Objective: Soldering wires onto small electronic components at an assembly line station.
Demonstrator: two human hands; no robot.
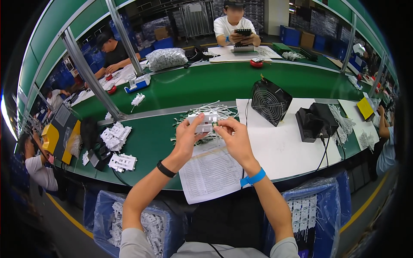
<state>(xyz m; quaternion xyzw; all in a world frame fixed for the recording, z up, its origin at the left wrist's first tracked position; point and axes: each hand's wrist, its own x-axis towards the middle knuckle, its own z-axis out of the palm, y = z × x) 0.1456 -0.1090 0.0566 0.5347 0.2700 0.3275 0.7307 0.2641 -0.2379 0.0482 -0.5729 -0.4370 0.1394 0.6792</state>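
My left hand (pixel 188 136) grips a white plastic housing (pixel 201 126) over the middle of the bench. Between the thumb and fingers of my right hand (pixel 236 138) is a small green circuit board (pixel 214 124), held against the housing's right end. Whether it is seated there cannot be made out. A tangled pile of white cables (pixel 221 111) lies just behind and under my hands. Below them, a printed paper sheet (pixel 211 172) overhangs the bench's front edge. More white plastic housings (pixel 115 136) are heaped to the left, with another group (pixel 122 162) nearer me.
A black fan (pixel 271 103) stands right on white board (pixel 275 146), beside a black device (pixel 316 122) with cords. Blue lined bins hold white housings (pixel 157 228) and wired white parts (pixel 303 210). A yellow-and-grey machine (pixel 62 135) sits left. Co-workers sit across the green belt (pixel 206 79).
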